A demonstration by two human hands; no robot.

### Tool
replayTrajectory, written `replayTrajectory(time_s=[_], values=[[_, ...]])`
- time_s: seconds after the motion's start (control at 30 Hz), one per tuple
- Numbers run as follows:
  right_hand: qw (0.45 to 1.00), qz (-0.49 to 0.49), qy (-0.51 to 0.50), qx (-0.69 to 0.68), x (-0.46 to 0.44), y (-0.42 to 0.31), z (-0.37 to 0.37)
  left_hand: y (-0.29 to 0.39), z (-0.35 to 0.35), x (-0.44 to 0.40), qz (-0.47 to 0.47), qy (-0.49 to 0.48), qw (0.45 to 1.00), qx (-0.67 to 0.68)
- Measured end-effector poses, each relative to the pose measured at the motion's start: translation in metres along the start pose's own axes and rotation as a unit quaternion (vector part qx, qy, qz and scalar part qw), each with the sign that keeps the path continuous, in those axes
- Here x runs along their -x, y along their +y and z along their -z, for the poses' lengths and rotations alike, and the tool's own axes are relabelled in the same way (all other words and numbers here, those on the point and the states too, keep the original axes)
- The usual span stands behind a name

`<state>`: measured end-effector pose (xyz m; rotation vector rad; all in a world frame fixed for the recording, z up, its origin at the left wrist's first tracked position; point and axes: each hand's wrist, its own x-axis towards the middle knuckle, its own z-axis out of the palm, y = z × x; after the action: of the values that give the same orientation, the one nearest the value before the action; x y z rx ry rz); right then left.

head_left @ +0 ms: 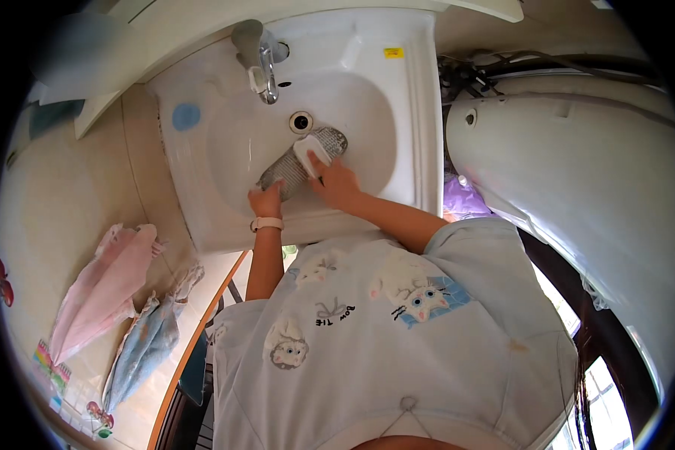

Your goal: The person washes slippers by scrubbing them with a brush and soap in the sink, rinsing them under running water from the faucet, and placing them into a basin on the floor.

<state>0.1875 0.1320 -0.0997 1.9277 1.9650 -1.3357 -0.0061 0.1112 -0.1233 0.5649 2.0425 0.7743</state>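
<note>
A grey ribbed sole-shaped piece (283, 171), like an insole or slipper sole, lies aslant in the white sink (229, 142), just below the drain. My left hand (266, 199), with a pale band on its wrist, grips the lower left end of it. On its upper part rests a white oblong block (307, 152), which could be a brush or a bar of soap. My right hand (336, 182) holds this block, fingers pressed on its top. The block's underside is hidden.
A chrome faucet (266, 67) rises at the sink's back, above the drain (301, 122). A blue round patch (186, 116) is on the left rim. Pink (109, 289) and blue cloths (146, 349) hang at left. A white appliance (570, 165) stands at right, beside a purple bag (463, 198).
</note>
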Motion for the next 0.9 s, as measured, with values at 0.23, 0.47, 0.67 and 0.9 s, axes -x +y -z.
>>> replayTrajectory(time_s=[0.23,0.47,0.67,0.9], values=[[0.996,-0.076,0.038,-0.03,-0.023,-0.009,0.013,-0.014,-0.01,0.006,-0.048,0.074,0.996,-0.015],[0.986,0.12,-0.008,0.117,-0.011,0.009,0.032,0.017,0.006,0.04,0.04,-0.026,0.99,0.132],[1.0,-0.009,-0.013,0.009,0.019,-0.016,0.009,0.025,0.003,0.016,0.074,-0.024,0.991,0.107],[0.999,-0.034,0.013,-0.031,-0.013,0.006,0.03,0.041,0.0,0.016,0.052,-0.063,0.979,0.186]])
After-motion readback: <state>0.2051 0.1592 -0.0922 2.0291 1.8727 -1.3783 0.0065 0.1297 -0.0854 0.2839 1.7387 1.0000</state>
